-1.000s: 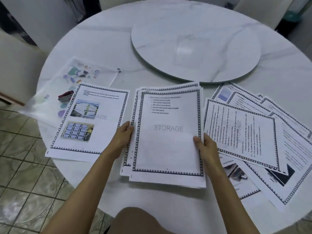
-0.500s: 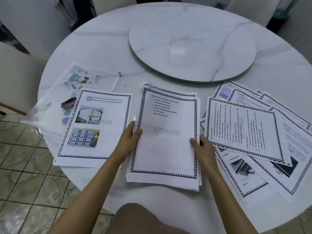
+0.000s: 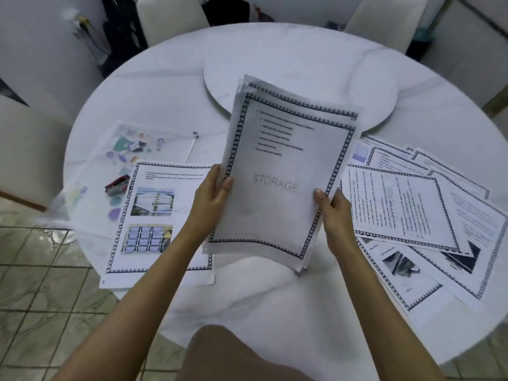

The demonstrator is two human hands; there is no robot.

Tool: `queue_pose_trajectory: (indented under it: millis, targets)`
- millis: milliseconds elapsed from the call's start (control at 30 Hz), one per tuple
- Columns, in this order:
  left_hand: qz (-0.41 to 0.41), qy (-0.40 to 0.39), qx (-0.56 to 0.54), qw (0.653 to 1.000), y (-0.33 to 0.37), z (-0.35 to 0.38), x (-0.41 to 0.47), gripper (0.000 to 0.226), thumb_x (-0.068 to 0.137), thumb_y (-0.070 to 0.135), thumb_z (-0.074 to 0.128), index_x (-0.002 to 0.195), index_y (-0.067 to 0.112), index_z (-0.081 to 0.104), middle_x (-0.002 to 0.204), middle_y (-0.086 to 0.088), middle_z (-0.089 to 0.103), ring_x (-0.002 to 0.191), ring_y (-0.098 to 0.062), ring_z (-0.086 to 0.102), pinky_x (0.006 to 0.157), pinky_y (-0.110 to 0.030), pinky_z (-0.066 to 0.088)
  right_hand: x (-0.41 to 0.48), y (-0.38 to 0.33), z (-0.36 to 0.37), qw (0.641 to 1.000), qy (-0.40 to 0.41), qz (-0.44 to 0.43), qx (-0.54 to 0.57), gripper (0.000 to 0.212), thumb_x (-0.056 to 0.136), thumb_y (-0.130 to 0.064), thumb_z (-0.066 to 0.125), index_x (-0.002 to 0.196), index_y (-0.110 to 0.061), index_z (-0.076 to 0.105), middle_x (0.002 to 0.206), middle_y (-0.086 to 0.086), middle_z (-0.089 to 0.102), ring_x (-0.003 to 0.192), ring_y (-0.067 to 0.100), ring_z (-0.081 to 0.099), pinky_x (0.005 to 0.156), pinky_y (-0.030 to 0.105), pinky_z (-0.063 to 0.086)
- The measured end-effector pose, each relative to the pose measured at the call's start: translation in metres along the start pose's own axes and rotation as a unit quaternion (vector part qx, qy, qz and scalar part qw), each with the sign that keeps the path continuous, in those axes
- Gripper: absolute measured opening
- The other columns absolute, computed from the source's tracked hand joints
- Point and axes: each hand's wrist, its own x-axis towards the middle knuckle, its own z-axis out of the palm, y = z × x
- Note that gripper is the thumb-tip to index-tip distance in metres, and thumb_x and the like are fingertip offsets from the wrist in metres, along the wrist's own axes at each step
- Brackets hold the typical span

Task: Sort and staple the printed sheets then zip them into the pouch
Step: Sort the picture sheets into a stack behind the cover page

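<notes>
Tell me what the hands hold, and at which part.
Both hold the STORAGE stack of sheets: left hand grips its left edge, right hand its right edge, thumbs on top.

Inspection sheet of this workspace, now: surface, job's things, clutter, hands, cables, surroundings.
Surface: round white marble table, turntable at its centre.
Job's things: STORAGE stack tilted up; photo sheet flat at left; loose sheets fanned at right; clear pouch far left, red stapler on or in it.
Clutter: nothing seen.
Hands: left hand and right hand grip the stack's side edges.
Cables: thin cords by back wall, blurred.
Surroundings: pale chairs, tiled floor.
</notes>
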Motion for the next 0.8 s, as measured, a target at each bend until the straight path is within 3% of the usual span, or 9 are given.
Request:
queue_pose_trajectory:
  millis: [100, 200, 333, 400, 500, 600, 700, 800]
  targets:
    - [0.052, 0.031, -0.011, 0.998, 0.010, 0.001, -0.002, 0.009, 0.095, 0.024, 0.045, 0.104, 0.021, 0.048, 0.095, 0.014, 0.059, 0.086, 0.007, 0.056, 0.079, -0.024, 0.048, -0.010, -0.023, 0.006, 0.995, 0.056, -0.082, 0.013, 0.006, 0.093, -0.021, 0.054, 0.087, -0.020, 0.053, 0.087, 0.005, 0.063, 0.078, 0.000, 0.058, 0.080, 0.024, 0.049]
    - [0.056, 0.026, -0.022, 0.998, 0.007, 0.002, -0.010, 0.020, 0.092, 0.033, 0.045, 0.112, 0.028, 0.045, 0.093, 0.024, 0.057, 0.082, 0.011, 0.055, 0.076, -0.016, 0.049, -0.020, -0.029, 0.008, 0.992, 0.061, -0.100, 0.045, 0.007, 0.093, -0.023, 0.053, 0.086, -0.024, 0.054, 0.083, -0.008, 0.060, 0.072, -0.009, 0.058, 0.072, 0.013, 0.048]
    - [0.038, 0.007, 0.023, 0.999, -0.021, 0.011, -0.022, 0.028, 0.096, 0.022, 0.045, 0.122, 0.010, 0.043, 0.095, 0.025, 0.052, 0.083, 0.019, 0.052, 0.071, -0.010, 0.043, -0.033, -0.002, 0.009, 0.997, 0.056, -0.039, 0.044, 0.023, 0.092, -0.032, 0.050, 0.110, -0.020, 0.058, 0.107, -0.002, 0.065, 0.100, 0.005, 0.061, 0.094, 0.027, 0.048]
    - [0.023, -0.004, 0.044, 0.999, -0.030, 0.017, -0.029, 0.025, 0.097, 0.017, 0.043, 0.120, 0.009, 0.044, 0.089, 0.019, 0.051, 0.077, 0.011, 0.052, 0.068, -0.004, 0.039, -0.038, 0.009, 0.008, 0.998, 0.061, -0.016, 0.030, 0.022, 0.094, -0.031, 0.048, 0.110, -0.019, 0.057, 0.112, 0.009, 0.064, 0.104, 0.012, 0.060, 0.099, 0.030, 0.044]
    - [0.007, -0.002, 0.069, 0.998, -0.031, 0.021, -0.032, 0.018, 0.097, 0.016, 0.042, 0.115, 0.014, 0.044, 0.085, 0.004, 0.048, 0.072, -0.008, 0.045, 0.069, -0.018, 0.036, -0.037, 0.013, 0.007, 0.997, 0.070, -0.005, 0.018, 0.025, 0.096, -0.029, 0.045, 0.101, -0.009, 0.058, 0.091, 0.002, 0.061, 0.077, -0.008, 0.058, 0.081, 0.018, 0.046]
    - [0.010, 0.014, 0.091, 0.996, -0.028, 0.014, -0.029, 0.028, 0.097, 0.014, 0.042, 0.123, 0.004, 0.044, 0.093, -0.001, 0.050, 0.076, -0.009, 0.047, 0.068, -0.017, 0.035, -0.033, 0.010, 0.012, 0.997, 0.075, -0.023, 0.001, 0.031, 0.096, -0.027, 0.046, 0.076, -0.005, 0.044, 0.069, 0.000, 0.037, 0.052, -0.003, 0.034, 0.056, 0.016, 0.034]
    - [0.010, 0.043, 0.099, 0.994, -0.026, -0.010, -0.029, 0.026, 0.097, 0.012, 0.043, 0.121, 0.001, 0.046, 0.093, -0.006, 0.051, 0.076, -0.015, 0.047, 0.069, -0.021, 0.037, -0.030, 0.006, 0.029, 0.998, 0.056, -0.034, -0.011, 0.034, 0.097, -0.023, 0.048, 0.065, -0.017, 0.035, 0.064, -0.003, 0.031, 0.055, 0.001, 0.028, 0.053, 0.017, 0.026]
    - [0.000, 0.085, 0.135, 0.987, -0.030, -0.044, -0.033, 0.020, 0.095, 0.008, 0.045, 0.113, -0.001, 0.047, 0.091, -0.014, 0.055, 0.079, -0.022, 0.051, 0.069, -0.032, 0.038, -0.030, 0.006, 0.055, 1.000, 0.019, -0.021, -0.013, 0.022, 0.096, -0.021, 0.050, 0.074, -0.017, 0.050, 0.074, 0.005, 0.048, 0.069, 0.009, 0.043, 0.064, 0.025, 0.037]
